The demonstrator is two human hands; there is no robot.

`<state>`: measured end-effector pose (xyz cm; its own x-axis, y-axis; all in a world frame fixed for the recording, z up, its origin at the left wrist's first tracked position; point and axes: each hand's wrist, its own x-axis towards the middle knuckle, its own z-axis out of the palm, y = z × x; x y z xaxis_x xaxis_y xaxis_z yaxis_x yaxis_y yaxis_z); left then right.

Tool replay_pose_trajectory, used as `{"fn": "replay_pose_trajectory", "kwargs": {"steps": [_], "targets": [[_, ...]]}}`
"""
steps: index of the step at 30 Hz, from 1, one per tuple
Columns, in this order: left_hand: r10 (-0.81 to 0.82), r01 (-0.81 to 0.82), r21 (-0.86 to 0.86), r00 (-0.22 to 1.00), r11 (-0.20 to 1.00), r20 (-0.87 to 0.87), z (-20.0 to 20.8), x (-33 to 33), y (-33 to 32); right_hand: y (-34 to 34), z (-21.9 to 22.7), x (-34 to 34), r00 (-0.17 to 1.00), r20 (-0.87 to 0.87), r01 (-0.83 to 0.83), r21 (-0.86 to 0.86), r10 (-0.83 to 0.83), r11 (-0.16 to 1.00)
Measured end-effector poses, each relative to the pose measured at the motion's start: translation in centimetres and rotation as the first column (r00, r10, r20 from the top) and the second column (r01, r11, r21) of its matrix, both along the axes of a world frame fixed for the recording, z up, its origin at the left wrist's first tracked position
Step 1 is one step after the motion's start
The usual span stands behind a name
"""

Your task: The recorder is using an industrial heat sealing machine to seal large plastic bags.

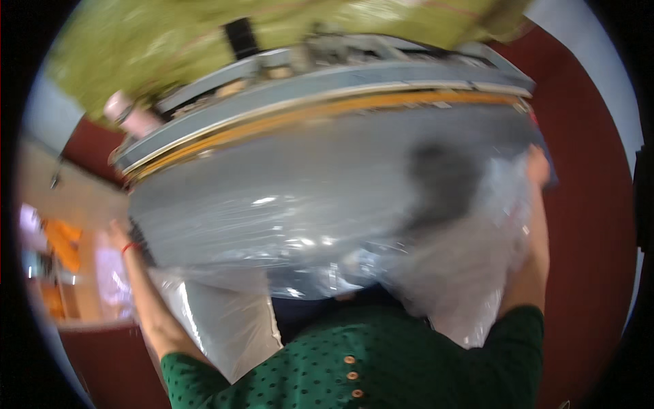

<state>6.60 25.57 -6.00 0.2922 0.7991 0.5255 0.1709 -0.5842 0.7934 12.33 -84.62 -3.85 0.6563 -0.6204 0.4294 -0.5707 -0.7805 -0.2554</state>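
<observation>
A wide clear plastic sheet (286, 238) lies over the dark grey top of a long machine or bench and drapes down its near edge toward my body. My right hand (537, 167) is closed at the far right corner, gripping the edge of the plastic sheet, which bunches along my forearm. At the left end of the grey top, my left hand (119, 235) is beside the sheet's left edge; blur smears its fingers, so whether they grip it is unclear. A red band circles that wrist.
Grey metal rails (327, 78) with an orange strip (327, 109) run along the far side. A pink cylinder (129, 114) stands at the far left. Beyond lies yellow-green sheeting (157, 48). Orange and pale items (65, 245) are at left; dark red floor (586, 238) shows at right.
</observation>
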Motion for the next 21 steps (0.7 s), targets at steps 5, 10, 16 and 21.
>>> {"fn": "replay_pose_trajectory", "kwargs": {"steps": [5,10,16,21], "targets": [[-0.876,0.828,-0.489,0.425,0.275,0.227,9.7,0.6,-33.5,-0.1,1.3,-2.4,0.985,-0.047,0.158,-0.102,-0.164,0.982],[-0.771,0.568,-0.604,-0.625,-0.558,0.124,10.4,-7.6,-55.3,-0.6,1.0,-2.5,0.991,-0.021,0.128,-0.088,-0.131,0.988],[-0.169,0.112,-0.538,-0.984,-0.836,0.058,3.1,-12.5,-69.9,-0.7,0.5,-2.0,0.995,0.029,0.092,-0.078,-0.090,0.993],[-0.892,0.797,-0.551,-0.409,-0.246,-0.193,1.8,-12.7,-69.1,-2.3,0.2,-2.4,0.996,-0.020,0.089,-0.047,-0.090,0.995]]}}
